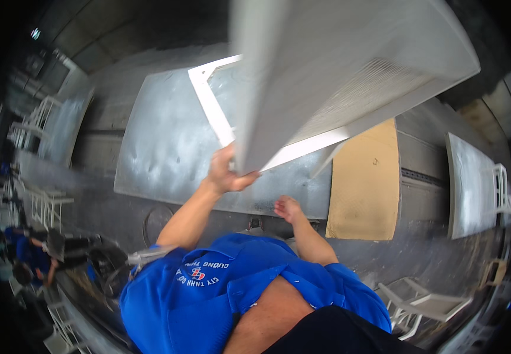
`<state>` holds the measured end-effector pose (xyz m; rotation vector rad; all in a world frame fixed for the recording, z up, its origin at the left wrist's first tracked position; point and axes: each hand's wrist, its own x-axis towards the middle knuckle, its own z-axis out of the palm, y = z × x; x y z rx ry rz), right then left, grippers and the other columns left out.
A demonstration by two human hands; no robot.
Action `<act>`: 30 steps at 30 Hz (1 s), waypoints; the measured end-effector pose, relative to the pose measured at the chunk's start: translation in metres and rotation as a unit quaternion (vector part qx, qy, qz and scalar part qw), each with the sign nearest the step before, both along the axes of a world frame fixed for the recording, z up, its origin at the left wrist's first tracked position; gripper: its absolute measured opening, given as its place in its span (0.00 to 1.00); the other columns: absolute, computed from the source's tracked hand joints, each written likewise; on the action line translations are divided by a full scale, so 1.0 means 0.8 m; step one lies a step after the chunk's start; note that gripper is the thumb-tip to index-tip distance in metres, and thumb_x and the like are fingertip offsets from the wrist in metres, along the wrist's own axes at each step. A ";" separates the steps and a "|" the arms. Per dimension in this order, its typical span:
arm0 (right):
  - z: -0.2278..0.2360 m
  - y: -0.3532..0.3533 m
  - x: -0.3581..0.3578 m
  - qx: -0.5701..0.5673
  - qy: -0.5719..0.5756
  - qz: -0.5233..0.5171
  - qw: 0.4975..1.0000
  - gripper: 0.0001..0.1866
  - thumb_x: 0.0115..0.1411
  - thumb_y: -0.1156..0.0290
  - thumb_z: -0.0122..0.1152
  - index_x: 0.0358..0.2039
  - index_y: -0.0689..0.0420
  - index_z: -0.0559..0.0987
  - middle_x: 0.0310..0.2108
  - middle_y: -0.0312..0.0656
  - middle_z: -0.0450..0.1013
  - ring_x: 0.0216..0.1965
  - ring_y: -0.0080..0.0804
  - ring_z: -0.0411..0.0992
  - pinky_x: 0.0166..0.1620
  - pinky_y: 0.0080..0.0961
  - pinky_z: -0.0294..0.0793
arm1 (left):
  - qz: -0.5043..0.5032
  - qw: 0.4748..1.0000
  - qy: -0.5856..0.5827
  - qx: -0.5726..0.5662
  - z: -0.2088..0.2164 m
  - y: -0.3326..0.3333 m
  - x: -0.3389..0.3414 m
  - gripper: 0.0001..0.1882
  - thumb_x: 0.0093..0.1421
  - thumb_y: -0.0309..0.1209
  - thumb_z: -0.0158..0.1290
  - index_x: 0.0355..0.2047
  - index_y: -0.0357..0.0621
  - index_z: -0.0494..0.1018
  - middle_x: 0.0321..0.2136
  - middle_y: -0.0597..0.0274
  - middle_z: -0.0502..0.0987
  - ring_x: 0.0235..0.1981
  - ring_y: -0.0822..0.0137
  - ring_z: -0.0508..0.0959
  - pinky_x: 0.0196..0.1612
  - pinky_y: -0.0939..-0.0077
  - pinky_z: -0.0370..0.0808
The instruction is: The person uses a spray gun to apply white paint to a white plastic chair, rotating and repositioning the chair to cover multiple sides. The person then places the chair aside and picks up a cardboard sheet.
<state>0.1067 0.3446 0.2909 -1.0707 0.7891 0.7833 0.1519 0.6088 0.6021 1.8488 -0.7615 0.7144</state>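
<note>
We've got the white panel [338,65] up off the desk [167,147], tilted high in front of us. Left hand [227,172] is clamped on its lower corner, fingers [249,176] curled under the edge and thumb up the near face. Right hand [288,207] hangs free just below that corner, fingers loosely spread, touching nothing.

Our worry: one hand on one corner of a big slatted panel looks shaky to us. If the grip slides it could swing down and clip the white frame [211,103] lying flat beyond the fingers, or twist off to the right.

The desk is a dented, scuffed metal sheet. A tan board [366,180] sits to the right of the fingers, with another metal sheet [471,183] further out. Grey concrete floor, white frames stacked at both edges, and a person in blue [28,251] crouched far left.
</note>
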 end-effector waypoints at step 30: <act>-0.099 -0.352 -0.194 -0.059 0.157 -0.335 0.927 0.34 0.62 0.51 0.63 0.65 0.49 0.69 0.62 0.47 0.61 0.58 0.43 0.64 0.46 0.50 0.81 | 0.158 0.560 0.805 0.116 -0.231 -0.019 -0.387 0.27 0.68 0.50 0.58 0.54 0.39 0.78 0.40 0.55 0.83 0.39 0.63 0.81 0.45 0.66 0.78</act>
